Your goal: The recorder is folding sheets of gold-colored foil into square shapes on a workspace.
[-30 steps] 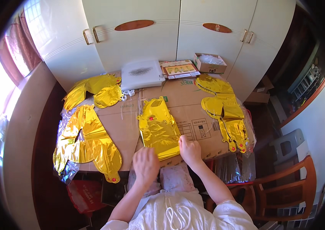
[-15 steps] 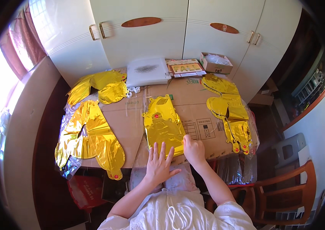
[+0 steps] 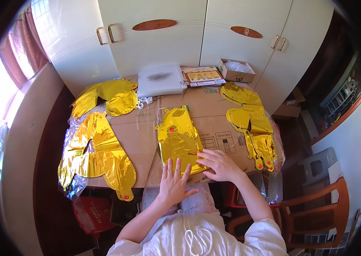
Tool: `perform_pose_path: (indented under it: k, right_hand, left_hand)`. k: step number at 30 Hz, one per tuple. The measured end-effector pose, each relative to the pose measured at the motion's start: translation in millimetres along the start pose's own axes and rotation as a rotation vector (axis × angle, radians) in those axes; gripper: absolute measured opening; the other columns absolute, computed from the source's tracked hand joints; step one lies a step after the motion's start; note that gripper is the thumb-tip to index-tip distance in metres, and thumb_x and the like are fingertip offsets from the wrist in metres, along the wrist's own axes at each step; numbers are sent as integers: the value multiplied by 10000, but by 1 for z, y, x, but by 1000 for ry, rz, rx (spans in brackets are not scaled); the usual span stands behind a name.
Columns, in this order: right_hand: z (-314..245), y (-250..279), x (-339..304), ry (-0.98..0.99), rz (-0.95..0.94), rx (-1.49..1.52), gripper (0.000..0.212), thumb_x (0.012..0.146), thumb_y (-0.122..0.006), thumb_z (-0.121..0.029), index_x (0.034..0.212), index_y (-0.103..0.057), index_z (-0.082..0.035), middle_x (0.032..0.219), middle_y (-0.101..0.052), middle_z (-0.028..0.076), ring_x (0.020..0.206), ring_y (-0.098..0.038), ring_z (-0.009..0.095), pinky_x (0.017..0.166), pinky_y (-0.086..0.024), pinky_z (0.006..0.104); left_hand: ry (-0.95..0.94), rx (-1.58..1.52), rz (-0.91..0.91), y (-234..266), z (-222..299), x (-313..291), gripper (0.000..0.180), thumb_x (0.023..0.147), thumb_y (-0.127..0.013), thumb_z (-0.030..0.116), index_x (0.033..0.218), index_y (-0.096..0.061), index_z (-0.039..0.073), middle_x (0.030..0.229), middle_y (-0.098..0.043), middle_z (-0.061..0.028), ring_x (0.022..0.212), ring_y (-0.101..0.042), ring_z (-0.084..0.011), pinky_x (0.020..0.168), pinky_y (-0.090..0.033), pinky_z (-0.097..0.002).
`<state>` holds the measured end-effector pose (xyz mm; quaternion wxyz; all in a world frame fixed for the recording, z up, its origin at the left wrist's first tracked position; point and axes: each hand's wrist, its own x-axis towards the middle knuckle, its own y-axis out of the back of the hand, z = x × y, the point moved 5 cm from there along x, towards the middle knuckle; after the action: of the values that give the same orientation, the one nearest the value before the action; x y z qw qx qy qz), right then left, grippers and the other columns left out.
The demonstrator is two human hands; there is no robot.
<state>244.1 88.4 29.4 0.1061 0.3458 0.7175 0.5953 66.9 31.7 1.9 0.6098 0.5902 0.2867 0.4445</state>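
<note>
Left hand: fingers spread at the folded gold foil's near edge, clamping nothing.
Folded gold foil: mid-cardboard, toward the person; could spring open or crease if pressed unevenly.
Right hand: fingers apart over its right corner, gripping nothing.
Open box: filmy pale plastic inside.

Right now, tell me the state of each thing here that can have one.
Central gold foil, lying flat, creased.
Left hand, open, at its near edge.
Right hand, open, at its near right corner.
Near-left gold foil, lying flat, wrinkled.
Cabinet doors, closed.
Small box, open, holding whitish plastic.
</note>
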Motion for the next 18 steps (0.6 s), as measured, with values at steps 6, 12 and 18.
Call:
perform_pose_path:
  k: [6, 12, 18]
  right_hand:
    - [12, -20, -9, 43, -160, -53, 600, 873, -648, -386, 1389, -503, -116, 1466, -462, 73, 1394, -382, 252, 1151, -272, 491]
    - [1, -16, -13, 52, -141, -82, 654, 864, -643, -448, 1405, -480, -117, 1457, -472, 61, 1386, -393, 235, 1149, -263, 509]
    - [-25, -25, -34, 126, 8, -221, 482, 824, -691, -297, 1275, -600, -153, 1349, -575, 24, 1275, -507, 195, 1087, -359, 452]
  left_hand:
    - [-40, 5, 17, 0, -5, -1, 903, 784, -595, 687, 1451, -414, 107, 1472, -353, -287, 1386, -260, -515, 1139, -214, -567]
    - [-76, -17, -8, 7, -18, -9, 857, 790, -669, 567, 1427, -417, 52, 1459, -387, -268, 1385, -334, -418, 1136, -275, -488]
    - [-285, 106, 76, 10, -19, -36, 496, 856, -605, 239, 1319, -538, 73, 1383, -535, -126, 1308, -486, -279, 1073, -385, -400]
